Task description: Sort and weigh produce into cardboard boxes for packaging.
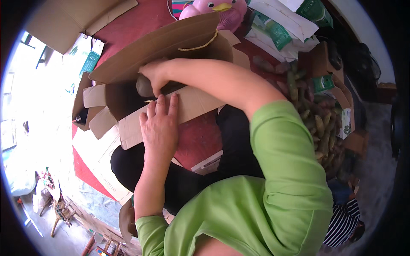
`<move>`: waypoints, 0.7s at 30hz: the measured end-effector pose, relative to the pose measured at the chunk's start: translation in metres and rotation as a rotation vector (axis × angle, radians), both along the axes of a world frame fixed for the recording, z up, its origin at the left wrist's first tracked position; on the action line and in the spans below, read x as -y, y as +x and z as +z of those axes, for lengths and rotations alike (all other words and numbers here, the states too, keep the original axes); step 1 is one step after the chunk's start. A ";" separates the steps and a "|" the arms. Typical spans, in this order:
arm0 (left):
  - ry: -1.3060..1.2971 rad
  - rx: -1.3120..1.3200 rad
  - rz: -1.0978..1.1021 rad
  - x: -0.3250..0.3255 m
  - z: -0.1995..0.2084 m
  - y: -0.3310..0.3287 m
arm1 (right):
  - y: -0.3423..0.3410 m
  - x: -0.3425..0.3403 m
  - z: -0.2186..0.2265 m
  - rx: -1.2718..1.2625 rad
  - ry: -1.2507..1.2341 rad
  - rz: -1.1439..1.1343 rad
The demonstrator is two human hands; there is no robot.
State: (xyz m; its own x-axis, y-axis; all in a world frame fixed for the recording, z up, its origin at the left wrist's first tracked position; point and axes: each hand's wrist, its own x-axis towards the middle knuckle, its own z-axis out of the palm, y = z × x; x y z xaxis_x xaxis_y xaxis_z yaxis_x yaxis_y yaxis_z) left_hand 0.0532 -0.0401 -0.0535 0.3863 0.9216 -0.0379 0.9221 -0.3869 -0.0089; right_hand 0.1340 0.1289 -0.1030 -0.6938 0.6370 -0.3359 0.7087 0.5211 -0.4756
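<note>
An opened brown cardboard box with a yellow rope handle stands in front of me, its flaps folded outward. My right hand reaches over the box opening, fingers closed around a rounded greyish-brown lump that looks like a root vegetable. Its exact kind is hard to make out. My left hand lies on the near flap with its fingers stretched out, holding nothing. Shadow hides most of the box's inside.
To the right lies a heap of long greenish-brown vegetables. Behind the box are a pink duck-shaped object and white-and-green cartons. More cardboard is at the far left. A person in a striped top is at the lower right.
</note>
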 end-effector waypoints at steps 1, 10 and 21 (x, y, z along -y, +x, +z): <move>-0.008 0.006 -0.003 0.000 0.000 -0.002 | -0.010 0.003 -0.010 0.006 0.013 0.001; -0.018 0.018 -0.025 -0.008 0.005 0.008 | -0.036 -0.015 -0.057 0.054 -0.127 0.136; -0.005 0.002 0.029 -0.007 0.004 0.010 | 0.234 0.099 0.082 -0.738 0.069 -0.550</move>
State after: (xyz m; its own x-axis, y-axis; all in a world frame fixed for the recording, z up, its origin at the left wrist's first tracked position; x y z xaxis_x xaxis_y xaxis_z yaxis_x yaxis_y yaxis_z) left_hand 0.0630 -0.0331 -0.0498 0.3592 0.9323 -0.0420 0.9331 -0.3597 -0.0051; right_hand 0.3679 0.0296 -0.0206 -0.3106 0.9427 0.1219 0.3943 0.2445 -0.8859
